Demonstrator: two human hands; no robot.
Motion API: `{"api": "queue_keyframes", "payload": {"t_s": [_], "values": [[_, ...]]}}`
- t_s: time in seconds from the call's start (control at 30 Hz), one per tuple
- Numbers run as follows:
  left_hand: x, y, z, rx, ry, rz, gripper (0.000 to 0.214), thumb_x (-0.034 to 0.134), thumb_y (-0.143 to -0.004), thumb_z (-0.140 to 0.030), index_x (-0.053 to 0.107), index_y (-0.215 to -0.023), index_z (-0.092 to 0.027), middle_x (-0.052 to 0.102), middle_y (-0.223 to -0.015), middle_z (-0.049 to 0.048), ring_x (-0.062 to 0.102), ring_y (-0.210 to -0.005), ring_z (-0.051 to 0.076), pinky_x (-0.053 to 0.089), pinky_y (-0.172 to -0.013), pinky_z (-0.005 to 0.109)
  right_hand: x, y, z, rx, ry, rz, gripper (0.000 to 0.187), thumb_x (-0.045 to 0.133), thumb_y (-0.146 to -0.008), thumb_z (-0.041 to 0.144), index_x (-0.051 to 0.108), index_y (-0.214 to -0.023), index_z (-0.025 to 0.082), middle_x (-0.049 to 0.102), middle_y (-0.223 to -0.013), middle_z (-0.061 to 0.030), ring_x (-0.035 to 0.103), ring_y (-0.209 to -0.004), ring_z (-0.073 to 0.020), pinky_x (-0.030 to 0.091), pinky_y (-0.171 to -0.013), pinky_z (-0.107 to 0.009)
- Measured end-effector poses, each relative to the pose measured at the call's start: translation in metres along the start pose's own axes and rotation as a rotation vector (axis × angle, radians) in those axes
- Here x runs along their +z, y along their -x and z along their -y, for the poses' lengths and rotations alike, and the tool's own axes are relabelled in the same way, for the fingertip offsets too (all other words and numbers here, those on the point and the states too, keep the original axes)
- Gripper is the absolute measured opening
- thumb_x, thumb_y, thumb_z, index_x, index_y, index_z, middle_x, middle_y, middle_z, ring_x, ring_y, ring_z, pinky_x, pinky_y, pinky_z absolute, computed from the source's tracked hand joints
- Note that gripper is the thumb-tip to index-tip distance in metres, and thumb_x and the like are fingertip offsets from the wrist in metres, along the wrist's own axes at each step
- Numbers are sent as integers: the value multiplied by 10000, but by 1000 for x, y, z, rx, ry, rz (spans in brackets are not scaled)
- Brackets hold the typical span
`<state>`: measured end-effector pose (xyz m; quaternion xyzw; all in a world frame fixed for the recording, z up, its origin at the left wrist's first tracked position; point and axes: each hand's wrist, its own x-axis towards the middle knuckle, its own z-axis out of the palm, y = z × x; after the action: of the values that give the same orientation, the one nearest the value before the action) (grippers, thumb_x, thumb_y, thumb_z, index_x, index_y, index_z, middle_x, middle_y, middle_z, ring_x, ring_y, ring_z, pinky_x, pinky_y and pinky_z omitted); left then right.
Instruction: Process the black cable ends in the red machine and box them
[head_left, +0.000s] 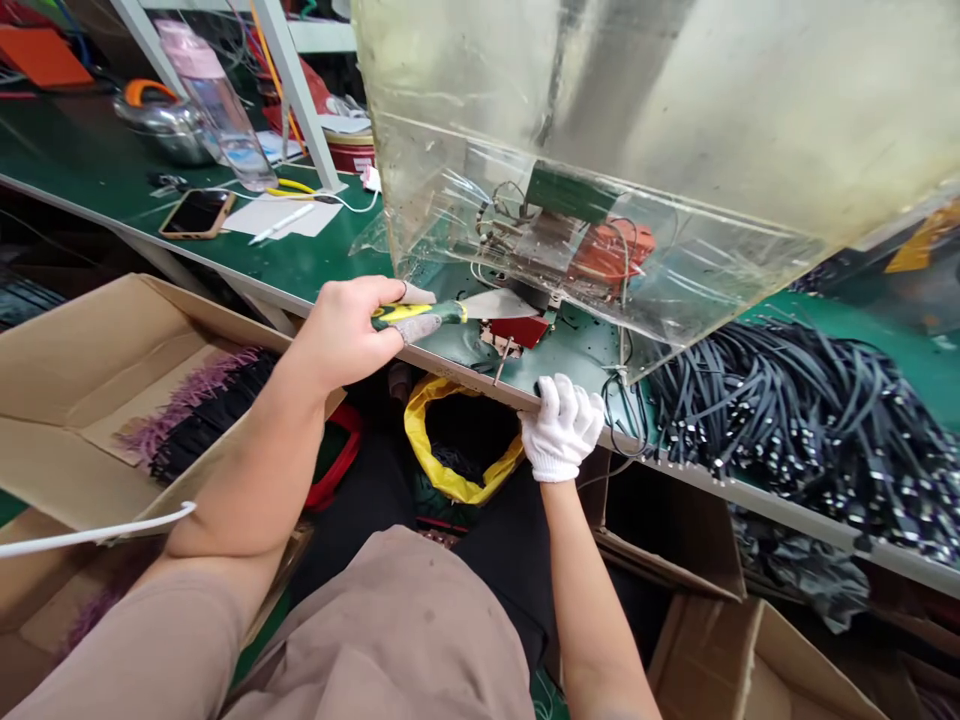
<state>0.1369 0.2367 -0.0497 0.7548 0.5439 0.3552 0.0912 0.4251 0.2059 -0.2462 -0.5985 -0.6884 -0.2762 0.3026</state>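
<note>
My left hand (341,325) is closed around the yellow and green handle of a putty knife (495,304); tape or finger covers wrap some of its fingertips. The blade reaches right, under the front of a clear plastic cover, beside a small red machine part (519,330) with a metal pin below it. In a white glove, my right hand (562,425) grips the front edge of the green workbench (442,345), its fingers curled over the top. Between my knees, a bin lined with a yellow bag (421,450) has dark scraps inside.
The cloudy plastic cover (637,120) stands over the machine. A pile of black cables (810,420) lies at right, some overhanging the edge. An open carton (75,380) with bundled cables is at left. A phone (197,214), water bottle (232,130) and metal pot (161,125) stand further back.
</note>
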Motion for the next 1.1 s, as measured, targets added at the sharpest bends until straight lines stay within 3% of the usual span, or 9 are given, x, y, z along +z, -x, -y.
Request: {"api": "queue_keyframes", "payload": {"t_s": [0.17,0.33,0.57,0.67,0.77,0.87,0.97,1.1], "values": [[3,-21,3,-30,-226,-20,299,676,-817,-425,802,-999,-225,786,-979,78,723,-937,307,551,-861,385,3,2,-2,-8,6,-7,614,619,-870,282,520,-1470,200,573,-1440,-142,459,-1327,-346,280,-1193,-605],[16,-41,10,27,-277,23,296,691,-785,-379,801,-999,-207,783,-976,85,720,-942,331,546,-846,411,4,5,-2,30,-54,49,663,630,-849,254,492,-1496,217,541,-1468,-152,422,-1353,-358,267,-1187,-630],[66,-49,-26,200,-170,97,263,703,-769,-281,792,-1004,-203,782,-999,87,730,-926,306,552,-823,383,1,0,0,5,-29,12,624,652,-858,286,524,-1461,192,571,-1438,-154,439,-1340,-352,273,-1191,-609],[81,-36,-20,264,-73,90,278,655,-812,-277,774,-1053,-205,774,-1018,93,726,-942,289,554,-843,367,-13,-8,0,16,-82,50,561,661,-864,295,563,-1406,187,601,-1394,-158,488,-1303,-349,318,-1165,-593],[71,-17,9,170,-94,23,286,645,-831,-334,768,-1071,-239,776,-1031,91,724,-951,291,559,-856,368,-32,-22,-4,98,-228,103,445,598,-908,337,596,-1322,174,645,-1303,-159,573,-1209,-311,428,-1093,-511],[42,2,38,21,-204,-63,311,660,-816,-407,765,-1078,-277,779,-1045,78,721,-963,309,560,-853,376,-37,-44,-17,207,-322,137,431,478,-956,334,575,-1335,153,665,-1239,-156,628,-1121,-268,492,-1022,-424],[17,17,48,-68,-272,-93,281,623,-809,-368,766,-1034,-279,783,-1016,72,723,-952,328,564,-836,394,-19,-81,-34,288,-281,276,450,443,-960,305,574,-1362,149,661,-1269,-154,628,-1149,-266,487,-1023,-405],[6,27,43,-161,-275,-75,254,598,-769,-309,761,-954,-252,781,-984,105,728,-942,378,570,-819,450,22,-143,-49,376,-132,533,444,480,-959,294,615,-1332,97,648,-1318,-195,604,-1219,-285,454,-1058,-401]]}}
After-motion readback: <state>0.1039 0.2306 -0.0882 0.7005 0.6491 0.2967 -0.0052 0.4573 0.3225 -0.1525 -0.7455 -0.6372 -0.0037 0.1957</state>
